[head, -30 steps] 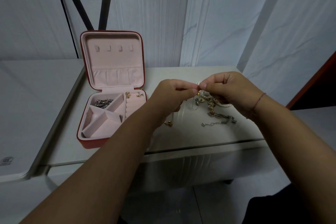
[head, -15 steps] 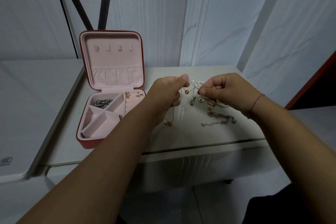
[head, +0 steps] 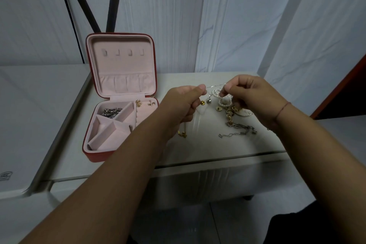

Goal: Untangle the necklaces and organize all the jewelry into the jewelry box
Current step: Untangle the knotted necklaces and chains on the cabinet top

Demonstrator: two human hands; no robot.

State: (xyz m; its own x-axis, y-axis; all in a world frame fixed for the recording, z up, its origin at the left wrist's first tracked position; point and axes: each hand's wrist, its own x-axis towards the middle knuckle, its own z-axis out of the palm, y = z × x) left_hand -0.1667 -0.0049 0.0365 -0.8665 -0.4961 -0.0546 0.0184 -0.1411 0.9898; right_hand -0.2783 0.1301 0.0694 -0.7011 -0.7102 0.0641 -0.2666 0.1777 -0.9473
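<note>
The jewelry box (head: 93, 152) is lined in matt pink velvety cloth, holding shiny metal chains (head: 111, 112); the tabletop (head: 208, 144) looks smooth.

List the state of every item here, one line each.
Jewelry box: open, lid upright.
Left hand: pinching the thin chain.
Right hand: pinching the thin chain.
Thin chain: stretched between both hands.
Silver chain: in the box's far-left compartment.
Earrings: seated in the box.
Necklace pile: tangled on the table.

Home-like room: white dresser (head: 217, 152), draped white sheets (head: 178, 16).
</note>
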